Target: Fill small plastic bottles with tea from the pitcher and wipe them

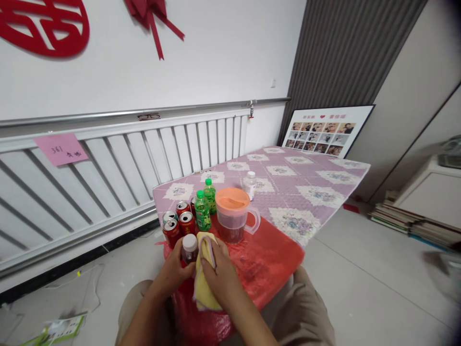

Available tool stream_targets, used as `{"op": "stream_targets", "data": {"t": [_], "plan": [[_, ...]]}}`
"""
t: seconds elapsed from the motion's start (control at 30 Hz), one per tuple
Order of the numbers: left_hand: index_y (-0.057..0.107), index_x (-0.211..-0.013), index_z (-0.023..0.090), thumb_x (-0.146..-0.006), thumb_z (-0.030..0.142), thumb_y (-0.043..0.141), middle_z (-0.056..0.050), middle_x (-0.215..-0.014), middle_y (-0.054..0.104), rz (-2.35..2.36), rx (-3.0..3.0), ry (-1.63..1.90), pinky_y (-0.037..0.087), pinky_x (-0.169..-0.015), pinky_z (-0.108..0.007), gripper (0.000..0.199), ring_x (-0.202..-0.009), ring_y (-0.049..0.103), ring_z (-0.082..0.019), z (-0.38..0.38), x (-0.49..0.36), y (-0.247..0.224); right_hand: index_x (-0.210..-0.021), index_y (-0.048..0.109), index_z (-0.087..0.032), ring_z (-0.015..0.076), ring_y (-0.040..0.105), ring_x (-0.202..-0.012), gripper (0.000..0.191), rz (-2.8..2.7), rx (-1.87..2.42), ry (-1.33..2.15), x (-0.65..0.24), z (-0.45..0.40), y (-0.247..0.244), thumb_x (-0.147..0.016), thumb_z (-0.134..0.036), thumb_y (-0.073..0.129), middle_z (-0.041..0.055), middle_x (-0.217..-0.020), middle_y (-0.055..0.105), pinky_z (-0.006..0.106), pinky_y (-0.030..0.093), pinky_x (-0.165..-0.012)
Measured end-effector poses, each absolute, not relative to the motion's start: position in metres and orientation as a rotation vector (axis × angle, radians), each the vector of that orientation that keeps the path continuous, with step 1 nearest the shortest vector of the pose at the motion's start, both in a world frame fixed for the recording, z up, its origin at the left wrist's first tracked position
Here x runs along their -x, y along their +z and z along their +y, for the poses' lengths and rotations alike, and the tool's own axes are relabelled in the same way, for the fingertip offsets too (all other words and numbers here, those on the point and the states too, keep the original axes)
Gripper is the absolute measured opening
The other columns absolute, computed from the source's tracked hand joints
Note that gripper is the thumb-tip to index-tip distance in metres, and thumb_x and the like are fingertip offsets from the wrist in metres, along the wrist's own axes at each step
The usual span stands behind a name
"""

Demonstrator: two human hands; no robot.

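My left hand is wrapped round a clear bottle with a pale cap, upright at the near left of the red plastic sheet. In my right hand is a folded yellow cloth with a purple edge, close against the bottle's right side. Just behind the bottle stand several drink cans, mostly red. Two green-capped bottles, a nearer one and a farther one, stand beside them. To their right is a clear pitcher with an orange lid. The bottle's lower part is hidden by my fingers.
A purple flowered cloth covers the table, with a white bottle behind the pitcher. A white radiator runs along the wall. A photo board leans at the far end. Stacked books lie on the floor at right.
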State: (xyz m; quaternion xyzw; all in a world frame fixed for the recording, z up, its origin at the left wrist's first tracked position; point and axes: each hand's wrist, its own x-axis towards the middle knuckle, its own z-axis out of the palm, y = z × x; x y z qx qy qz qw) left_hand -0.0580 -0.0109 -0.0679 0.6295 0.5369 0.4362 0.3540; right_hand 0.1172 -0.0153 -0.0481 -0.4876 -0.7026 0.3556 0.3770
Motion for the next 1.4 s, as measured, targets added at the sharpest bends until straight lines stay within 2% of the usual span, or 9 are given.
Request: {"op": "stream_targets", "data": {"t": [0.13,0.23,0.33,0.43,0.63,0.83,0.97,1.1,1.4], "plan": [[0.046,-0.131,0.018,-0.073,0.023,0.067,-0.013,-0.128,0.063,1.381,-1.631,1.129,0.048,-0.105,-0.043,0.061,-0.116,0.062,-0.028,-0.011,0.057,-0.067,-0.148,0.045,-0.023,0.0257,0.045,-0.140,0.060,-1.802,1.252,0.899,-0.113,-0.018,-0.048,-0.088,-0.019,0.051,0.0135,-0.156,0.035,0.041,0.038,-0.116],[0.046,-0.131,0.018,-0.072,0.022,0.067,-0.013,-0.130,0.062,1.389,-1.627,1.135,0.045,-0.108,-0.044,0.063,-0.120,0.060,-0.029,-0.011,0.059,-0.068,-0.149,0.042,-0.017,0.0239,0.045,-0.139,0.060,-1.806,1.321,0.919,-0.115,-0.014,-0.064,-0.090,-0.017,0.048,0.0157,-0.150,0.045,0.039,0.035,-0.117],[0.044,-0.132,0.018,-0.071,0.021,0.067,-0.015,-0.132,0.060,1.401,-1.618,1.144,0.041,-0.112,-0.047,0.066,-0.124,0.058,-0.031,-0.011,0.060,-0.070,-0.146,0.047,-0.015,0.0250,0.053,-0.131,0.056,-1.862,1.371,0.974,-0.122,-0.009,-0.079,-0.090,-0.016,0.049,0.0162,-0.137,0.057,0.039,0.038,-0.114],[0.045,-0.132,0.019,-0.070,0.020,0.067,-0.014,-0.132,0.060,1.411,-1.609,1.149,0.041,-0.112,-0.048,0.066,-0.125,0.057,-0.032,-0.011,0.059,-0.071,-0.142,0.052,-0.014,0.0254,0.057,-0.125,0.053,-1.885,1.380,0.999,-0.127,-0.006,-0.082,-0.089,-0.016,0.051,0.0160,-0.130,0.062,0.038,0.041,-0.111],[0.046,-0.131,0.021,-0.070,0.019,0.068,-0.012,-0.129,0.063,1.408,-1.596,1.160,0.044,-0.110,-0.046,0.065,-0.122,0.059,-0.030,-0.013,0.058,-0.070,-0.144,0.050,-0.018,0.0214,0.048,-0.136,0.057,-1.823,1.241,0.946,-0.127,-0.004,-0.065,-0.087,-0.014,0.050,0.0126,-0.142,0.054,0.037,0.034,-0.118],[0.044,-0.133,0.019,-0.070,0.018,0.067,-0.013,-0.131,0.062,1.368,-1.607,1.132,0.046,-0.107,-0.046,0.066,-0.120,0.060,-0.030,-0.012,0.059,-0.069,-0.142,0.051,-0.023,0.0227,0.046,-0.138,0.059,-1.863,1.146,0.884,-0.121,-0.002,-0.044,-0.084,-0.013,0.052,0.0107,-0.152,0.042,0.037,0.036,-0.116],[0.042,-0.135,0.019,-0.070,0.017,0.065,-0.014,-0.135,0.060,1.343,-1.615,1.122,0.043,-0.111,-0.046,0.069,-0.125,0.058,-0.030,-0.010,0.062,-0.067,-0.145,0.048,-0.023,0.0213,0.049,-0.135,0.058,-1.899,1.258,0.897,-0.120,0.006,-0.052,-0.088,-0.013,0.047,0.0112,-0.145,0.052,0.037,0.037,-0.114],[0.046,-0.132,0.020,-0.069,0.017,0.065,-0.013,-0.135,0.061,1.323,-1.630,1.107,0.042,-0.113,-0.045,0.067,-0.128,0.057,-0.031,-0.010,0.067,-0.067,-0.136,0.057,-0.015,0.0270,0.060,-0.121,0.052,-1.954,1.394,0.959,-0.124,0.007,-0.069,-0.084,-0.012,0.051,0.0163,-0.125,0.065,0.040,0.045,-0.105],[0.051,-0.128,0.019,-0.066,0.021,0.068,-0.011,-0.128,0.061,1.502,-1.608,1.192,0.040,-0.112,-0.049,0.065,-0.123,0.056,-0.031,-0.013,0.057,-0.072,-0.135,0.057,-0.013,0.0266,0.060,-0.120,0.049,-1.985,1.413,0.958,-0.129,0.001,-0.072,-0.086,-0.015,0.052,0.0169,-0.125,0.064,0.037,0.044,-0.104]]}}
